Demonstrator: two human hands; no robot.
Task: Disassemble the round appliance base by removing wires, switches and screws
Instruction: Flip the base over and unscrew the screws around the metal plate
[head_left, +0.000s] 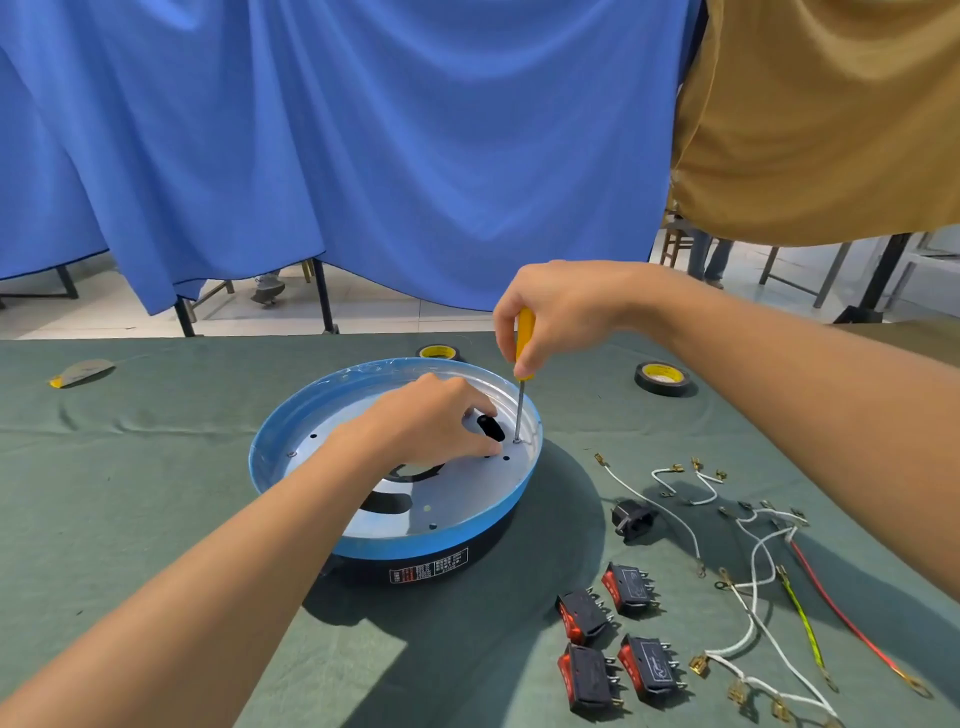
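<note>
- Round appliance base (405, 548): blue rim, silver plate inside, black underside, red-and-white label at six o'clock.
- On the plate, a black piece (491, 428).
- Screwdriver (524, 332): yellow handle, silver shaft.
- Switches (631, 590), five o'clock of the base: black bodies, red rockers.
- Wires (750, 623), four o'clock: mostly white, one red, one yellow-green.
- Tape rolls (665, 378), twelve and two o'clock: black, yellow cores.
- Tablecloth (156, 467) grey-green, curtain (363, 156) blue.

Right hand (550, 312) is gripping the yellow-handled screwdriver (523, 343) upright, its tip sitting on a screw (517, 440) at the far right of the metal plate inside the round appliance base (280, 431), mid-tabletop. Left hand (431, 421) is resting inside the base, thumb and index finger lying either side of a black oval spot (491, 427); actual pinch unclear. Four switches (631, 587), a black socket (631, 519) and loose wires (758, 587) are lying toward the near right corner, and two tape rolls (664, 378) are sitting near the far edge.
</note>
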